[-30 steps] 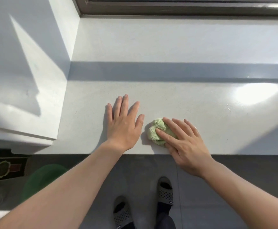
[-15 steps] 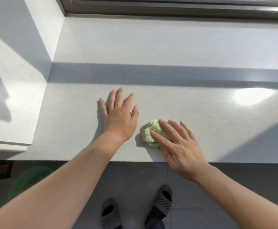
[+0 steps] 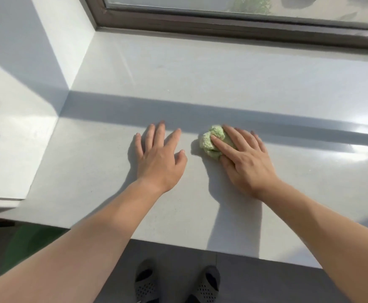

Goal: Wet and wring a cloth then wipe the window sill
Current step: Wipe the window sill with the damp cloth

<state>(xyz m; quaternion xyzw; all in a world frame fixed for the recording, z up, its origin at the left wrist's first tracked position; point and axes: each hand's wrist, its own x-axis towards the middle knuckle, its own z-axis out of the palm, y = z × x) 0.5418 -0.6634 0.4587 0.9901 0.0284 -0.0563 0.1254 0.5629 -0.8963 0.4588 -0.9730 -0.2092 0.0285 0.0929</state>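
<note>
Right hand (image 3: 245,159) lies flat over a bunched green cloth (image 3: 211,139) at centre frame, fingers spread on top and pressing it to the window sill (image 3: 200,84); grip not curled round it, fingers apart and extended. Cloth pokes out past the fingertips on their left side (fuzzy texture, wadded into a lump). Left hand (image 3: 160,158) sits palm down on the sill just left of the cloth, not touching it, fingers splayed, holding nothing. Both forearms bare, coming in from the lower edge of the frame. Band of shadow crosses the sill just above the fingertips; bright glare patch at far right. Dark window frame (image 3: 222,24) runs along the top, glass above it. White wall reveal (image 3: 54,47) at upper left. Grey floor at bottom centre with two perforated dark slippers (image 3: 144,285). Something green at lower left under the sill edge, too blurred to tell.
</note>
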